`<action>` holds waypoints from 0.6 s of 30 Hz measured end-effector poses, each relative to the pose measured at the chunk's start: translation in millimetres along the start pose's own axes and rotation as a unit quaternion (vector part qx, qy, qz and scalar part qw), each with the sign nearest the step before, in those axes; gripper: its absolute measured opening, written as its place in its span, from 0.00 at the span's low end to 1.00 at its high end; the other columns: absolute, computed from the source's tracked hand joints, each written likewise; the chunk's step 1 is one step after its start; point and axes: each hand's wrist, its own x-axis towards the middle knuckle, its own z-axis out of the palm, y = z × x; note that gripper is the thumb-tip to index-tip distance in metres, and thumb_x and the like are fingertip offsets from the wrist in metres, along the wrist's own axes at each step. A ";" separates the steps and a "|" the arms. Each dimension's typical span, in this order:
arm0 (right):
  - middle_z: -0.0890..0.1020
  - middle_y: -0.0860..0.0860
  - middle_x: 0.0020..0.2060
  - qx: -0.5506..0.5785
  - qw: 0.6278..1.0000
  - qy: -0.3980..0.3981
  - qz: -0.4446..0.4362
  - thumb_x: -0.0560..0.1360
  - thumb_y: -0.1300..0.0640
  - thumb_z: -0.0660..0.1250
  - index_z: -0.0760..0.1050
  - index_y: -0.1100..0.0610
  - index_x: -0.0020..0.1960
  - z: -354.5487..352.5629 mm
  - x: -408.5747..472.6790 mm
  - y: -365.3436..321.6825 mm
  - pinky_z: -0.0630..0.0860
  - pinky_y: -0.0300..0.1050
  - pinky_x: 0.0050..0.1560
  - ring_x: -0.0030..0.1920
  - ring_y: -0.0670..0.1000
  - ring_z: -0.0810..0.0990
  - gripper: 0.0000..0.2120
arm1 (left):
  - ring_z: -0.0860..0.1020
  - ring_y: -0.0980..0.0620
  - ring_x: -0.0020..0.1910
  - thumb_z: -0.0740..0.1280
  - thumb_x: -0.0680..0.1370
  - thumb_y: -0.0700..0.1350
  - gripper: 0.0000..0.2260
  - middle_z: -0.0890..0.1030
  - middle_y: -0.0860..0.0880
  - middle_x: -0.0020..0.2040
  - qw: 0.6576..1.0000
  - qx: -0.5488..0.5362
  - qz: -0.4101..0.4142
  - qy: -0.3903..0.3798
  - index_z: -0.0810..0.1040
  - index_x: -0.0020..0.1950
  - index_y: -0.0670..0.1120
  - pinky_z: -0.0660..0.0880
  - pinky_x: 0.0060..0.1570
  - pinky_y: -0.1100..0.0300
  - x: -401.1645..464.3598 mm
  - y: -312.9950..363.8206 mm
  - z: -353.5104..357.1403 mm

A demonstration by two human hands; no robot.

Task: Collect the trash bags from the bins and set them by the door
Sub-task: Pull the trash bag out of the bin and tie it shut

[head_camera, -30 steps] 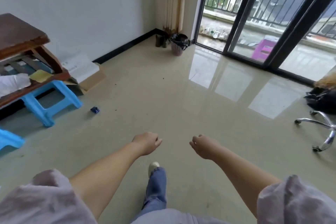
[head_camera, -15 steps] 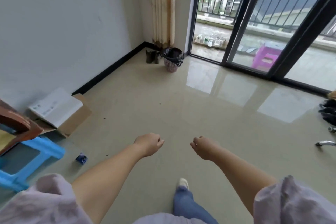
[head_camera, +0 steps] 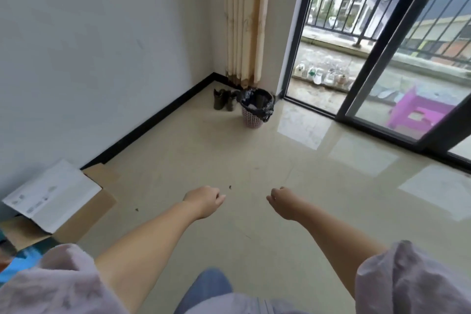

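i'm heading for the bin (head_camera: 255,112) in the far corner, its black trash bag (head_camera: 265,104) unlifted. left hand (head_camera: 206,201) and right hand (head_camera: 283,201) hang loosely curled, empty. next: reach the rim, gather the bag.

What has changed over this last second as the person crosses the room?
The person has walked toward the pink bin with its black trash bag in the corner; it looms nearer. The wooden table and blue stools have slid out of view. Left hand and right hand stay loosely curled and hold nothing.
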 end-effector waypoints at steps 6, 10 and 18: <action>0.75 0.61 0.54 0.021 0.999 -0.004 0.032 0.82 0.50 0.49 0.70 0.63 0.60 -68.1 124.8 16.5 0.71 0.49 0.56 0.57 0.61 0.76 0.19 | 0.75 0.42 0.58 0.51 0.82 0.55 0.19 0.77 0.42 0.59 1.000 0.000 0.025 -0.017 0.75 0.55 0.43 0.70 0.52 0.54 145.7 -4.9 -68.3; 0.74 0.62 0.59 0.032 0.998 0.004 0.057 0.82 0.49 0.48 0.69 0.64 0.59 -119.4 219.3 26.8 0.71 0.50 0.58 0.58 0.61 0.75 0.20 | 0.75 0.40 0.56 0.52 0.82 0.54 0.19 0.77 0.39 0.57 0.999 -0.007 0.048 -0.016 0.74 0.53 0.42 0.71 0.52 0.53 252.5 -20.2 -127.7; 0.75 0.62 0.56 0.056 0.995 0.017 0.080 0.81 0.49 0.48 0.71 0.63 0.58 -233.1 361.6 31.8 0.72 0.51 0.57 0.56 0.62 0.76 0.20 | 0.76 0.43 0.56 0.51 0.82 0.54 0.18 0.78 0.43 0.56 0.998 0.031 0.046 -0.015 0.74 0.53 0.44 0.70 0.48 0.55 423.7 -39.1 -253.2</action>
